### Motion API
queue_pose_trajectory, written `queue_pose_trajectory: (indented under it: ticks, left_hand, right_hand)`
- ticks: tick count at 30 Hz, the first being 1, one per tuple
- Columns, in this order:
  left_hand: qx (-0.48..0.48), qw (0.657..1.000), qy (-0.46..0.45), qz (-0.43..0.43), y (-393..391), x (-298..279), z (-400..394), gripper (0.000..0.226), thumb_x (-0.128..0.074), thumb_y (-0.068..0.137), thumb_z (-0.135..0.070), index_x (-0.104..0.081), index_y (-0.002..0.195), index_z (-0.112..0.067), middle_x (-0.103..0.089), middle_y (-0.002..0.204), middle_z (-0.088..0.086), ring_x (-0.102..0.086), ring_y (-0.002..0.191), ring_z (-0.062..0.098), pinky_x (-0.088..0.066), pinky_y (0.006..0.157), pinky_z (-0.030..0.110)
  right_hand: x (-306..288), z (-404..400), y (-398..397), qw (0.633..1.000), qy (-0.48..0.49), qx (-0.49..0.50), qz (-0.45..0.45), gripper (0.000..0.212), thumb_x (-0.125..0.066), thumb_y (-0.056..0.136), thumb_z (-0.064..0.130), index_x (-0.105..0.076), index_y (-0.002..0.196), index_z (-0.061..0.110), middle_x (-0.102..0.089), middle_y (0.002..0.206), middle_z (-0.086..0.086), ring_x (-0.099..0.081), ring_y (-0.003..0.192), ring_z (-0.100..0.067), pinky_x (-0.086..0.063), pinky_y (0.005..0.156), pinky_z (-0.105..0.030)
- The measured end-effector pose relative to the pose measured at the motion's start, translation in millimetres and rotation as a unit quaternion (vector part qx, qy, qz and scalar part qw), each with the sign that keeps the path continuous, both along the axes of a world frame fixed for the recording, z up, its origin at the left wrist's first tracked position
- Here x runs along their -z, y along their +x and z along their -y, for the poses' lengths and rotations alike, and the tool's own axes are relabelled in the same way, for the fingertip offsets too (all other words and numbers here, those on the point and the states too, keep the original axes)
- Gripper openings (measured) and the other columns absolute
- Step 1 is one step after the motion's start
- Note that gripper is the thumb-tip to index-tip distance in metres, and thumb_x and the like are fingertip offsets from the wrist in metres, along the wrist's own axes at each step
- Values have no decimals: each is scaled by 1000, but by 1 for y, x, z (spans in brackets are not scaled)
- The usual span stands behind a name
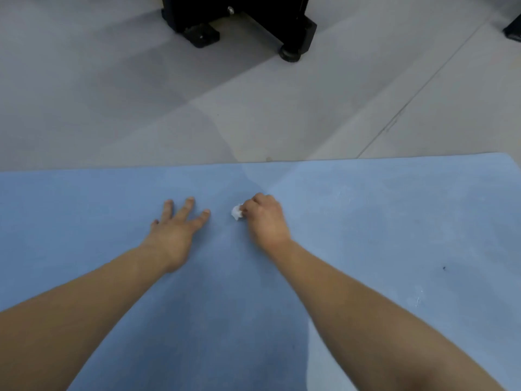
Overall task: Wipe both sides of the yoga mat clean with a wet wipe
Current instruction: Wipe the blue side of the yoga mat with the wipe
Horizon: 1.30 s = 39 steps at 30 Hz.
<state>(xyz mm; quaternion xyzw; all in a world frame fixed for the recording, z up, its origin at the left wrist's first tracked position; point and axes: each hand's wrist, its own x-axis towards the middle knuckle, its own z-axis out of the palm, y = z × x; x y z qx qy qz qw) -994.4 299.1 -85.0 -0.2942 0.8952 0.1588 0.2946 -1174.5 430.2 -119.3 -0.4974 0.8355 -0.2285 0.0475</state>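
Your left hand [177, 232] presses flat on the blue mat [366, 227], fingers spread wide. Your right hand [267, 218] pinches a balled wipe [236, 212] against the mat (just beside the left). A black stand [239, 21] sits well beyond on the floor [112, 108].

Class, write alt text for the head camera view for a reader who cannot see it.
Two bare hands work on a blue yoga mat lying flat on a grey floor: the right hand grips a crumpled white wet wipe against the mat, the left hand rests flat with fingers spread. Black equipment feet stand beyond.
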Motion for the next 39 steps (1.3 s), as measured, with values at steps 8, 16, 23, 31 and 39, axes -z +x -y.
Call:
queue_pose_trajectory:
  ticks: [8,16,23,31,39]
  left_hand:
    - [90,993,23,-71,-16,-6,-68,114,-54,78,-81,5,160,-29,21,166,-2,19,153,31,-4,124,55]
    - [104,994,-13,-25,-25,4,-107,141,-63,63,-86,18,158,-21,35,161,5,33,145,41,-1,119,67]
    - [100,995,-17,-10,-33,-1,-117,136,-71,69,-75,14,159,-18,29,163,8,24,149,43,-7,123,58]
    - [152,984,34,-89,-12,2,-139,76,-57,97,-45,-9,157,-48,15,167,-13,18,154,25,-3,124,45]
    - [138,984,13,-108,-17,-10,-154,66,-54,90,-52,-33,151,-38,-9,168,-2,0,154,33,-19,121,44]
  right_hand:
    - [-6,-110,-113,959,50,276,33,16,-58,86,6,-73,90,9,-59,98,-15,-60,90,-36,-47,78,-35]
    - [1,-69,12,993,-17,115,22,20,-51,80,18,-70,81,11,-65,80,-10,-60,76,-32,-43,71,-36]
    - [6,-99,-23,997,13,58,-49,19,-51,73,17,-69,78,17,-61,77,-6,-58,72,-30,-41,64,-31]
    - [2,-149,-83,947,50,317,4,24,-48,75,12,-70,79,7,-64,82,-18,-59,78,-40,-49,70,-42]
    - [9,-113,15,997,23,49,51,17,-53,78,12,-68,83,16,-63,85,-4,-58,77,-29,-49,71,-39]
